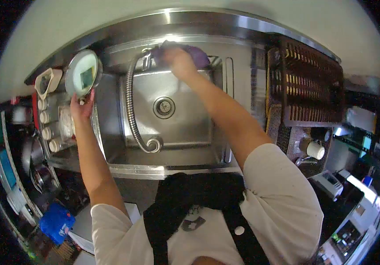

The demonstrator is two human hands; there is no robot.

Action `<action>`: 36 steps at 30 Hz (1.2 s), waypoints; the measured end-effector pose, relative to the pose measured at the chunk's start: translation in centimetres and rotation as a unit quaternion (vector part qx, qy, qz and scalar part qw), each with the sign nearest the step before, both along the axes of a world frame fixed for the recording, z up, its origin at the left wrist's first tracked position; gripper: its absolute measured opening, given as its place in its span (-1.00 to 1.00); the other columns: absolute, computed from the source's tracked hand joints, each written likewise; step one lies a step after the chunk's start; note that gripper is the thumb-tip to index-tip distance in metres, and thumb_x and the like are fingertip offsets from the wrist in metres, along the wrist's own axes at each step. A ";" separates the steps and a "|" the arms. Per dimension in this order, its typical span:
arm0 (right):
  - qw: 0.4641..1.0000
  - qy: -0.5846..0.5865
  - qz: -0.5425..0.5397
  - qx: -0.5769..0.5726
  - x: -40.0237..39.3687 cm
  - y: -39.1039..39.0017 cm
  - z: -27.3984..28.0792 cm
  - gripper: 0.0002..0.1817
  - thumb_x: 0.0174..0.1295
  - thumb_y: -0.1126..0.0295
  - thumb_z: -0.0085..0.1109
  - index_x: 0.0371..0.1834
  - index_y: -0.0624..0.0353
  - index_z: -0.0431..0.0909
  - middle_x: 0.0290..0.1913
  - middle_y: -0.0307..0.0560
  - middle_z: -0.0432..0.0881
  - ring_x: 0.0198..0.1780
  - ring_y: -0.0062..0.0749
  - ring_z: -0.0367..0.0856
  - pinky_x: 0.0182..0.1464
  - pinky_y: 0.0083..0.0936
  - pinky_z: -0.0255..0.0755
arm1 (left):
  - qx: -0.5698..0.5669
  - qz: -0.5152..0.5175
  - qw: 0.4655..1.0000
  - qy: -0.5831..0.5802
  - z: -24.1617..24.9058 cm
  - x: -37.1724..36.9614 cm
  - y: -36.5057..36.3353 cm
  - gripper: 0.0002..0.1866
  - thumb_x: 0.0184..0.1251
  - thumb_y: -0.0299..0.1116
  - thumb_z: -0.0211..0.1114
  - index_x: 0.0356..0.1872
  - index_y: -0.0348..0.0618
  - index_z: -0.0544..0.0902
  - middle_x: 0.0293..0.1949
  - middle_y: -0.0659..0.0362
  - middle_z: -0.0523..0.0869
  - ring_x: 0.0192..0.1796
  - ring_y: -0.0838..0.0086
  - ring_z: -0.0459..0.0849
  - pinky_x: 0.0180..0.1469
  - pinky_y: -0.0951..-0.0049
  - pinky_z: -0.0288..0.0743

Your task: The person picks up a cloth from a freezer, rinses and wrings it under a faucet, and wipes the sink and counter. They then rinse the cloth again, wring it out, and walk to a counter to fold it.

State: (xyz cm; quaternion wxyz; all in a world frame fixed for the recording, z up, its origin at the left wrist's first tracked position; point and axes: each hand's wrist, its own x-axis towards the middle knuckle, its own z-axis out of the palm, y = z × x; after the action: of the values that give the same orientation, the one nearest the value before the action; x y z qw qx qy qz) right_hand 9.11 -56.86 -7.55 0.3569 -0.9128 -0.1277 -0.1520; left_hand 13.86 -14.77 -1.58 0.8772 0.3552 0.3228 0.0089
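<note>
My left hand (83,106) grips the near rim of a round white bowl (76,73) at the counter's left back corner. Inside the bowl lies a sponge (88,78) that looks green and yellow. My right hand (179,62), smeared by motion, is closed on a purple cloth (199,57) at the back ledge of the steel sink (172,130). The cloth touches the ledge just right of the faucet base, and part of it is hidden by the hand. A coiled metal faucet hose (131,101) arches over the sink's left side.
A brown dish rack (305,119) stands right of the sink, with a white mug (315,150) nearer me. Several white-capped jars (48,132) and a pale square container (47,83) line the left side. The steel backsplash (225,20) runs along the wall.
</note>
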 end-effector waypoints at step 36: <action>0.972 0.103 -0.147 0.149 -32.5 -14.2 4.2 -0.77 0.07 0.58 -0.08 -0.29 0.15 0.58 -0.11 -0.03 0.66 -0.05 0.06 0.59 0.08 -0.25 0.44 | 0.078 -0.258 0.963 0.011 19.1 -2.4 10.7 -0.59 0.26 -0.67 -0.05 0.11 -0.73 0.24 0.04 -0.38 0.41 0.04 -0.06 0.55 0.06 0.31 0.69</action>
State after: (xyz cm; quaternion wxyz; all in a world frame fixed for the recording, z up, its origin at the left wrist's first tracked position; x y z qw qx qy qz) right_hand -23.37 -71.10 -3.38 0.4738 -0.8689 0.0698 -0.1251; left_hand 11.47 -4.06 17.54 0.8157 0.4938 0.2281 -0.1968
